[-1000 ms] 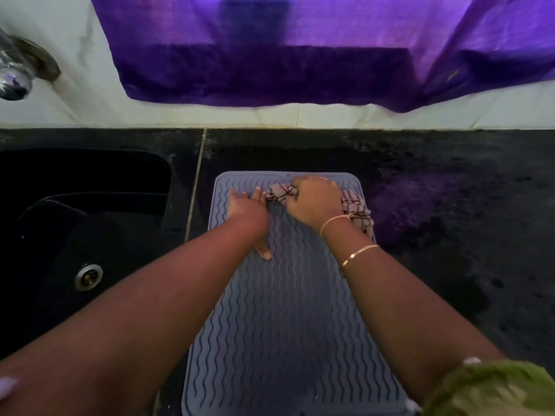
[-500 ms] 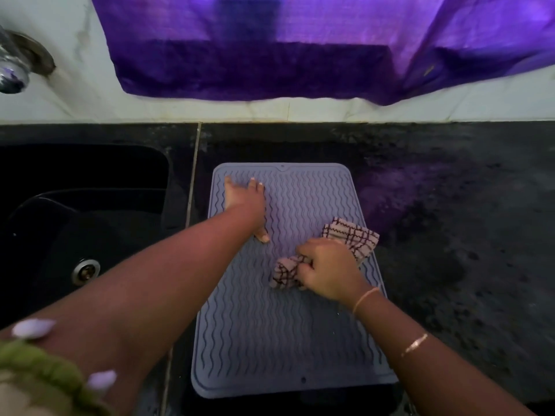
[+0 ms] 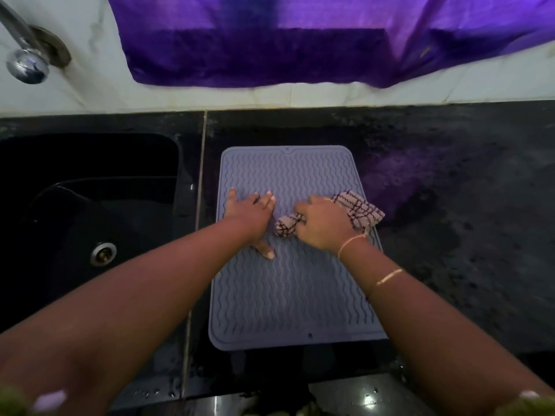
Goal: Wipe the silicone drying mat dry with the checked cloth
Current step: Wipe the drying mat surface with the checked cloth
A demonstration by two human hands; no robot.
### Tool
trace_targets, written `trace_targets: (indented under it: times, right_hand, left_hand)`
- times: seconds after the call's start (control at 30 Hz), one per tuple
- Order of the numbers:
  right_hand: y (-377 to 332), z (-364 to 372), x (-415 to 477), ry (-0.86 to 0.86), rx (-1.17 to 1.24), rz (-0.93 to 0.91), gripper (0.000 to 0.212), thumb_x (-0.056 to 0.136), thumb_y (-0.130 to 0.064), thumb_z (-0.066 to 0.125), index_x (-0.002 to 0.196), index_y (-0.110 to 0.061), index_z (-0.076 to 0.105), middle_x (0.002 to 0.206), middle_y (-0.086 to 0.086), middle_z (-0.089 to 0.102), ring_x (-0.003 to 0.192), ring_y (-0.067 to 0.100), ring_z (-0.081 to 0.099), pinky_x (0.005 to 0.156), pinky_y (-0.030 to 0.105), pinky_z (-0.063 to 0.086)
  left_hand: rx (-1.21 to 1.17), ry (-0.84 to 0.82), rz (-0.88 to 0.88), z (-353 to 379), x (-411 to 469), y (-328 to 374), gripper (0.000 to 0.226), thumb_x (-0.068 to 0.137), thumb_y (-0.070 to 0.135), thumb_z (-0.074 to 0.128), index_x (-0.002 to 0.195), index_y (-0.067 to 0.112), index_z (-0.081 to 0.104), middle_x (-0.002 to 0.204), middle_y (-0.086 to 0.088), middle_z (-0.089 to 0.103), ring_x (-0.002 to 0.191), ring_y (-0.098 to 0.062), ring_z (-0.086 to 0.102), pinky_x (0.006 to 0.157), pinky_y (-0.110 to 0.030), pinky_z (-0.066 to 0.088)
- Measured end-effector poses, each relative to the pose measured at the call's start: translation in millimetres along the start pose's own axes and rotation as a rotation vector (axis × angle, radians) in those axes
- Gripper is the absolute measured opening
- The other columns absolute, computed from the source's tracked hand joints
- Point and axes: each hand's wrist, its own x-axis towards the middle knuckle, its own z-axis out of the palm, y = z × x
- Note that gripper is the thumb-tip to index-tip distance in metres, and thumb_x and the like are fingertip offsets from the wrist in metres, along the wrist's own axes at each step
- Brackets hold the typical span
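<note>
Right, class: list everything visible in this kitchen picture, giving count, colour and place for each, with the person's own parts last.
Ridged silicone drying mat: one, grey-blue, on the counter right of the sink.
Checked cloth: one, white with dark red lines, bunched on the mat's right side.
Stone counter: one, black, speckled.
Sink basin: one, black, at left, steel drain.
Metal tap: one, chrome, upper left.
Hanging fabric: one, purple, on the white wall.
Left hand: flat on the mat.
Right hand: gripping the cloth, thin bracelets on the wrist.
</note>
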Motion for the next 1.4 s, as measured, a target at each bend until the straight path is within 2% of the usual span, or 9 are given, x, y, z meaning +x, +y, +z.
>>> trace_targets:
  times: [0.13,0.3,0.43,0.53,0.7,0.83,0.97,1.23,1.4]
  right_hand:
    - [-11,11,-41,-0.019,-0.030,-0.046,0.051,0.076,-0.043,0.034,0.108,-0.016,0.062,0.107,0.008,0.060,0.104,0.028,0.057,0.082,0.031,0.042]
    - [-22,18,-83,-0.059,-0.057,-0.049,0.033,0.084,-0.040,0.049,0.103,-0.017,0.064,0.106,0.004,0.062,0.103,0.025,0.056,0.083,0.032,0.041]
    - [-23,-3,-82,-0.134,0.304,0.116,0.031,0.088,-0.043,0.050,0.079,-0.016,0.063,0.075,0.002,0.061,0.071,0.020,0.056,0.063,0.026,0.041]
    - [-12,-11,-49,0.043,0.383,0.168,0.011,0.086,-0.026,0.050,0.078,-0.019,0.053,0.085,0.010,0.060,0.083,0.030,0.058,0.071,0.034,0.045]
    - [-13,2,-24,-0.018,0.182,0.201,0.039,0.089,-0.029,0.044,0.123,-0.012,0.053,0.125,0.017,0.053,0.115,0.036,0.051,0.092,0.041,0.043]
    - [-21,12,-65,-0.021,0.027,0.050,0.039,0.084,-0.037,0.043,0.107,-0.013,0.063,0.111,0.012,0.059,0.106,0.031,0.056,0.085,0.036,0.044]
    - [-32,23,-109,-0.008,-0.073,-0.033,0.077,0.064,-0.052,0.008,0.105,-0.016,0.063,0.107,0.005,0.061,0.105,0.025,0.056,0.088,0.034,0.037]
    - [-20,28,-135,-0.096,-0.154,-0.132,0.047,0.079,-0.043,0.028,0.098,-0.017,0.063,0.102,0.003,0.059,0.100,0.022,0.055,0.084,0.033,0.034]
    - [-3,0,-105,0.048,0.656,0.290,0.027,0.091,-0.018,0.046,0.068,-0.018,0.059,0.069,0.003,0.066,0.061,0.018,0.061,0.058,0.031,0.051]
  left_hand:
    - [0.082,0.030,-0.052,1,-1,4,0.129,0.065,0.070,0.067,0.153,0.015,-0.008,0.161,0.000,-0.008,0.149,-0.023,0.000,0.113,-0.059,-0.006]
    - [0.147,0.018,-0.091,-4,-8,10,0.126,0.068,0.075,0.060,0.153,0.014,-0.011,0.161,-0.001,-0.009,0.148,-0.028,0.002,0.114,-0.060,-0.004]
    - [0.107,0.022,-0.065,-4,-19,15,0.116,0.076,0.066,0.062,0.153,0.010,-0.004,0.161,-0.008,-0.004,0.146,-0.032,0.014,0.117,-0.055,0.010]
    - [-0.045,0.041,0.065,4,-32,10,0.106,0.076,0.054,0.071,0.154,0.019,0.008,0.161,-0.010,-0.003,0.143,-0.034,0.022,0.115,-0.049,0.024]
    - [-0.015,-0.030,0.058,25,-46,15,0.129,0.065,0.065,0.072,0.153,0.017,-0.010,0.161,-0.005,-0.012,0.148,-0.029,-0.003,0.116,-0.054,0.002]
    - [0.076,0.016,-0.021,31,-44,21,0.135,0.061,0.074,0.067,0.151,0.018,-0.016,0.161,-0.002,-0.012,0.148,-0.026,-0.003,0.114,-0.059,-0.004]
    - [0.090,0.018,-0.038,32,-44,21,0.136,0.060,0.076,0.066,0.152,0.018,-0.016,0.161,-0.002,-0.011,0.149,-0.025,-0.001,0.113,-0.060,-0.006]
    - [0.072,-0.012,-0.005,32,-50,18,0.131,0.066,0.075,0.062,0.150,0.016,-0.021,0.159,-0.002,-0.018,0.148,-0.026,-0.009,0.113,-0.061,-0.009]
    - [0.080,-0.016,-0.009,32,-52,20,0.130,0.067,0.075,0.060,0.150,0.016,-0.020,0.159,-0.003,-0.018,0.148,-0.025,-0.008,0.113,-0.060,-0.010]
